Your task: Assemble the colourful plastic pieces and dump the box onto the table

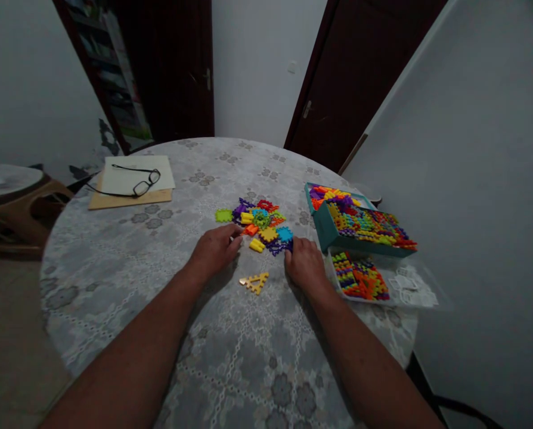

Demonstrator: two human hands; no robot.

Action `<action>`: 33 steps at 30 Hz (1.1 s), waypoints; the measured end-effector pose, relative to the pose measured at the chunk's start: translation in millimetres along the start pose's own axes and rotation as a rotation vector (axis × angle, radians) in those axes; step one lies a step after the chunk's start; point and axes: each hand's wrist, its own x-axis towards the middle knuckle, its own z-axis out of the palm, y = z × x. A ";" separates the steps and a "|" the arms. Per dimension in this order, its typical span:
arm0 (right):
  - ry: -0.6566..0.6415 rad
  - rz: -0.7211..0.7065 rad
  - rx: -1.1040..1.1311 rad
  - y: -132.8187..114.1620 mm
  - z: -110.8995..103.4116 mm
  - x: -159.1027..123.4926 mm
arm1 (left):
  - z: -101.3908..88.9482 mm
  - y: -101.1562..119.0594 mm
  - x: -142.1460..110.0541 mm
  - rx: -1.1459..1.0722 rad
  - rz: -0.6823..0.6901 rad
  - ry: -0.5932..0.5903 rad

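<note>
**Plastic pieces (pixel 269 235) in a loose pile on the desk (pixel 231 357)**

The left hand (pixel 215 247) has its thumb and forefinger close together at an orange piece (pixel 251 230) on the pile's left side; whether they grip it, I cannot tell. The right hand (pixel 306 262) is curled at the right side, fingertips by a purple piece (pixel 276 246) — its hold is hidden too.

Between the hands, the pieces lie jumbled and overlapping, with no built shape to be made out. A notched yellow triangle (pixel 247 282) sits apart, nearer the person. The bulk remains in containers, so little seems done.

Patterned cloth shows between the forearms and left of the pile, giving sideways room there. To the right, the teal box (pixel 327 229) and clear tub (pixel 331 271), both well filled, limit the right arm — and the white pieces (pixel 412 286) lie near the desk's edge. Glasses (pixel 141 188) rest on paper (pixel 163 170) at the far left.
</note>
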 end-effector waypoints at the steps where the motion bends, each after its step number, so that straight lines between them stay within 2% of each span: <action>1: -0.009 -0.012 0.005 1.3 -0.9 -1.1 | 0.2 0.9 -0.2 0.010 -0.005 -0.011; 9: -0.065 -0.047 0.057 -1.1 -15.9 -8.1 | 10.1 2.5 -2.1 -0.013 0.001 -0.109; 14: -0.074 -0.048 0.017 -4.5 -16.4 -9.8 | 17.6 -1.3 -4.6 0.013 0.075 -0.126; 17: -0.021 -0.050 0.027 -6.2 -16.5 -10.3 | 19.0 -1.2 -6.8 0.037 0.144 -0.195; 19: 0.010 -0.119 0.087 -8.2 -19.3 -11.9 | 18.5 -0.9 -8.1 0.053 0.169 -0.234; 21: -0.019 -0.277 0.189 -11.3 -25.0 -15.6 | 17.8 -0.2 -9.3 0.078 0.165 -0.240; 25: -0.221 -0.645 0.374 -21.6 -39.2 -28.1 | 19.2 5.4 -10.0 0.136 0.169 -0.246; 28: -0.305 -0.702 0.364 -32.6 -43.9 -36.3 | 22.3 12.2 -8.3 0.215 0.147 -0.285; 33: -0.290 -0.711 0.264 -44.1 -40.3 -38.8 | 23.3 18.9 -4.9 0.259 0.110 -0.296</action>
